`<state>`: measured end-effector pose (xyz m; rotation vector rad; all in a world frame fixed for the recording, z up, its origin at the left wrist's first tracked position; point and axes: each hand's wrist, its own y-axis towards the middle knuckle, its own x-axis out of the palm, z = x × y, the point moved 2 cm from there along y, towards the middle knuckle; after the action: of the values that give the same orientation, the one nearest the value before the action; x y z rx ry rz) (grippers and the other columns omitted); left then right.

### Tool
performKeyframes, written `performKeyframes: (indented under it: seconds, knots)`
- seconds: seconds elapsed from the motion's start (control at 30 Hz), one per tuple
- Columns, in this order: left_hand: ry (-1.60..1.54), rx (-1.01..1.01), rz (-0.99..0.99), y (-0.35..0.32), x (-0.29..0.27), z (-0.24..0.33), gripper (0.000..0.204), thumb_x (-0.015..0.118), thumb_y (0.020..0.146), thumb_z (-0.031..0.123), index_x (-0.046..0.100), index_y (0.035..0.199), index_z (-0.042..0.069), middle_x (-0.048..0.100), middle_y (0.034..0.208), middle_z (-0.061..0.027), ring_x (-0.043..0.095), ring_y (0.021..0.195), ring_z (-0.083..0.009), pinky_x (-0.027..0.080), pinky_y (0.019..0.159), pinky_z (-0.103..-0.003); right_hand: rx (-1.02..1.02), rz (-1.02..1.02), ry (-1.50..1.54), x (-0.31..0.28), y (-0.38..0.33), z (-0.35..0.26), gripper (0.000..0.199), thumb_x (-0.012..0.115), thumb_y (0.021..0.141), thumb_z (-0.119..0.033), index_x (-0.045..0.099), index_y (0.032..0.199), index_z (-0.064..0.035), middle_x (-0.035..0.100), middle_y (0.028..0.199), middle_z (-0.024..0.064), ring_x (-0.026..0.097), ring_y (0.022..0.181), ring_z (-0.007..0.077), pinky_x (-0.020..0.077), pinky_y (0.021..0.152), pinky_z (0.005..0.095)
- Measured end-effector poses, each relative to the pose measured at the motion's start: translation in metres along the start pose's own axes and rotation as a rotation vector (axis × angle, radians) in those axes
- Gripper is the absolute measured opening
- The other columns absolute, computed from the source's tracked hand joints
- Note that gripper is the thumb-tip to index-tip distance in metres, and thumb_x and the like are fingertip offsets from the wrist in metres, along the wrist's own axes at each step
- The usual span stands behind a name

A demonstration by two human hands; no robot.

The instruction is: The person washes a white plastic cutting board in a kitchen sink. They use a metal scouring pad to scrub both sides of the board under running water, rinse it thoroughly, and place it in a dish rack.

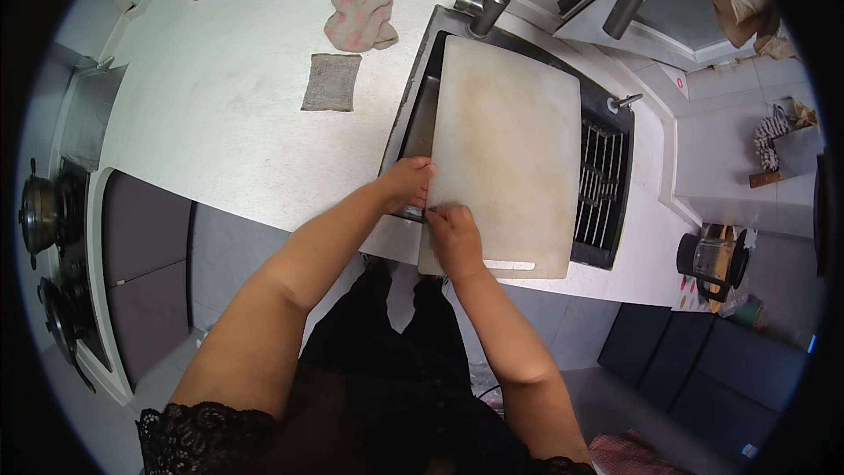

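A large off-white cutting board (510, 141) lies across the black sink (413, 123), with its near end reaching past the counter's front edge. My left hand (409, 183) has its fingers curled at the board's left edge, closed on it. Just nearer to me, my right hand (455, 233) rests over the same edge with its fingers bunched together. Whatever those right fingers pinch is too small or hidden to make out. A slot-shaped handle hole shows at the board's near end.
A grey faucet (495, 9) rises behind the sink, and a black drain rack (600, 180) fills its right side. A crumpled pinkish cloth (360, 19) and a grey scouring pad (331, 82) lie on the white counter (220, 114). Pots (42, 211) stand on the stove, far left.
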<state>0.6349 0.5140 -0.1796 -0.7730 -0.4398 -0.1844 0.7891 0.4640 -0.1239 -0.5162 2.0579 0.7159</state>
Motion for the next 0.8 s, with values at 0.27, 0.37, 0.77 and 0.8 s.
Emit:
performKeyframes:
  seconds: [0.27, 0.37, 0.77, 0.8]
  knots:
    - [0.046, 0.017, -0.016, -0.004, 0.002, 0.002, 0.031, 0.042, 0.098, 0.028, 0.048, 0.121, 0.009, 0.065, 0.1, -0.0096, 0.065, 0.083, -0.0188, 0.052, 0.07, -0.03, -0.038, -0.096, -0.103, -0.057, -0.068, 0.04, 0.026, 0.062, 0.064, -0.002, 0.066, 0.09, -0.0032, 0.059, 0.094, 0.0086, 0.056, 0.091, 0.0283, 0.0501, 0.079, 0.0364]
    - [0.057, 0.01, -0.02, -0.002, 0.003, 0.003, 0.031, 0.041, 0.098, 0.028, 0.048, 0.121, 0.009, 0.065, 0.101, -0.0099, 0.065, 0.083, -0.019, 0.053, 0.07, -0.031, -0.154, -0.106, -0.005, -0.034, -0.072, 0.02, 0.025, 0.061, 0.065, -0.002, 0.066, 0.09, -0.002, 0.059, 0.096, 0.0095, 0.055, 0.094, 0.0294, 0.0493, 0.082, 0.0375]
    - [0.094, -0.018, 0.018, -0.011, 0.009, 0.011, 0.035, 0.039, 0.099, 0.03, 0.045, 0.126, 0.008, 0.063, 0.103, -0.0114, 0.064, 0.087, -0.0192, 0.051, 0.074, -0.033, 0.357, 0.188, -0.231, -0.082, -0.05, 0.119, 0.027, 0.057, 0.063, 0.012, 0.067, 0.082, -0.0027, 0.064, 0.082, 0.0114, 0.058, 0.085, 0.03, 0.0493, 0.077, 0.0375]
    - [0.098, -0.014, 0.021, -0.012, 0.012, 0.013, 0.035, 0.039, 0.099, 0.03, 0.045, 0.126, 0.008, 0.063, 0.102, -0.0112, 0.064, 0.086, -0.0192, 0.051, 0.074, -0.033, 0.338, 0.216, -0.24, -0.08, -0.05, 0.116, 0.027, 0.058, 0.062, 0.012, 0.067, 0.083, -0.0026, 0.064, 0.083, 0.0117, 0.058, 0.086, 0.0303, 0.0494, 0.077, 0.0379]
